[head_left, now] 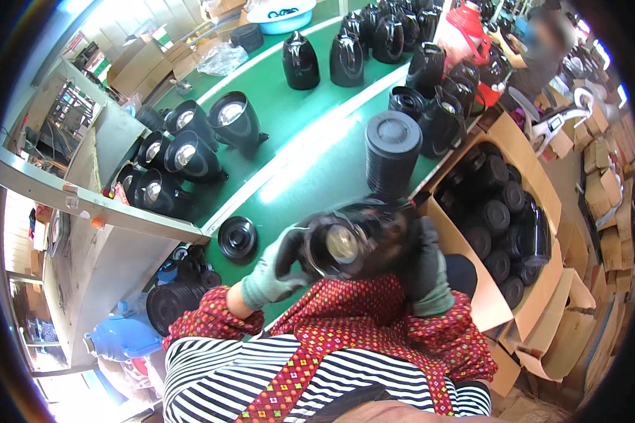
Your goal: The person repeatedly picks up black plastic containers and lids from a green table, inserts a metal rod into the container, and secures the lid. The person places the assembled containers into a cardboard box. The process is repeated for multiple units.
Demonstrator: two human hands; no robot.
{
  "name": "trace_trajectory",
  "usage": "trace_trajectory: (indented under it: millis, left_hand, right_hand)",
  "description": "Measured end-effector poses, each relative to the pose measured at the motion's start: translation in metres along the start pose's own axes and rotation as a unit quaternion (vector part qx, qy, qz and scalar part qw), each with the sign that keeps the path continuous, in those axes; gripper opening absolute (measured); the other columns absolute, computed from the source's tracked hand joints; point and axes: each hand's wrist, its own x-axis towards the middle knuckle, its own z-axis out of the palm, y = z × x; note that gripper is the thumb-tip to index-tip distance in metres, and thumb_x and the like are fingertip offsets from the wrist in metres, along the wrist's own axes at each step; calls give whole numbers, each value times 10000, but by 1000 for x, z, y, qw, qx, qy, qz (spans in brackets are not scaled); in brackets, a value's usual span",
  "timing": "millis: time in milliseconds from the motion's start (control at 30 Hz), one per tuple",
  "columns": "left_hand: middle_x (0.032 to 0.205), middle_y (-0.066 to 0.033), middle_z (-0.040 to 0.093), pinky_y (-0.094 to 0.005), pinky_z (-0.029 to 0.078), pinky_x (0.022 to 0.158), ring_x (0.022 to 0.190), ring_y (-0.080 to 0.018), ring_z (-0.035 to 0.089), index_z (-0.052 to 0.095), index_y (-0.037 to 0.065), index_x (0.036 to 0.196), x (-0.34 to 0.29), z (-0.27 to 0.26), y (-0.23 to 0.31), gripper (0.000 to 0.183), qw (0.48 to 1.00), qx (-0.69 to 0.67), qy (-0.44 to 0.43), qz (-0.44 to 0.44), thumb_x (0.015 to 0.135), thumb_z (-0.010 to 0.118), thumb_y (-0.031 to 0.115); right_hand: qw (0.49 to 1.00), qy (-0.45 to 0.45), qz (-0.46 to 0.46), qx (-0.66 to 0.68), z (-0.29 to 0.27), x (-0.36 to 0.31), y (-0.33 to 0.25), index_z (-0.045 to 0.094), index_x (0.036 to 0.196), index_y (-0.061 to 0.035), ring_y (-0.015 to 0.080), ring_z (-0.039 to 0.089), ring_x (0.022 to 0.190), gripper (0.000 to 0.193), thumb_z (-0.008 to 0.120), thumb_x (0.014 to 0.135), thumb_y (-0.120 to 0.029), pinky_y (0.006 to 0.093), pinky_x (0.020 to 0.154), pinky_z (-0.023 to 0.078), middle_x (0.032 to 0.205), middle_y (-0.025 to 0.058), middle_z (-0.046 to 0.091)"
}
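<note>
Held sideways in front of my chest is a glossy black thermos jug point(370, 236), a little blurred, its round open end turned up toward me with a pale shiny inside. My left hand point(279, 271), in a grey-green glove, grips the rim at that open end. At the opposite end, my right hand point(429, 266), in a glove with a dark palm, holds the body; some of its fingers are hidden. Just beyond the jug stands a stack of black round discs point(393, 144). A single black round lid point(238, 238) lies on the green table point(289, 169) to the left.
Open-topped black jugs point(190, 155) cluster at the left; upright black jugs point(300, 62) stand farther back. A cardboard box point(529, 176) full of black parts is at my right. A red jug point(466, 28), a blue basin point(282, 15) and another person point(543, 53) are farther away.
</note>
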Motion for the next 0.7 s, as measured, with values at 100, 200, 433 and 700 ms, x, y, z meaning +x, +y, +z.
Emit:
trace_trajectory:
  millis: [100, 200, 433, 700]
  left_hand:
    - [1207, -95, 711, -361, 540, 998, 1155, -188, 658, 588, -19, 1353, 17, -35, -2, 461, 992, -47, 118, -20, 1005, 723, 251]
    - [1079, -56, 692, -330, 518, 815, 953, -140, 607, 656, 14, 1200, 79, -75, -23, 325, 971, 18, 233, -42, 999, 735, 257]
    - [890, -28, 672, -317, 586, 675, 818, -117, 655, 710, 43, 1121, 304, -168, -75, 332, 908, 137, 392, -46, 971, 776, 332]
    - [1349, -268, 615, -465, 512, 1036, 1237, -424, 627, 547, 1, 1419, 336, -158, -71, 873, 821, 372, 432, -34, 827, 818, 584]
  right_hand:
    - [995, 38, 9, -91, -11, 36, 29, 521, 1514, -92, 252, 607, 1294, 550, 448, 1120, -468, 417, 1090, 502, 1412, 71, 623]
    - [936, 46, -124, -326, -20, 49, 51, 478, 1523, -30, 167, 583, 1263, 526, 555, 1112, -349, 349, 1071, 487, 1413, 94, 585]
    - [793, -100, -253, -546, -40, 43, 65, 526, 1460, 25, 317, 652, 1198, 546, 703, 951, -58, 392, 1067, 502, 1301, 206, 642]
    - [741, -132, -235, -615, -21, 36, 48, 610, 1404, 14, 334, 677, 1083, 494, 728, 942, -114, 410, 980, 536, 1288, 203, 669]
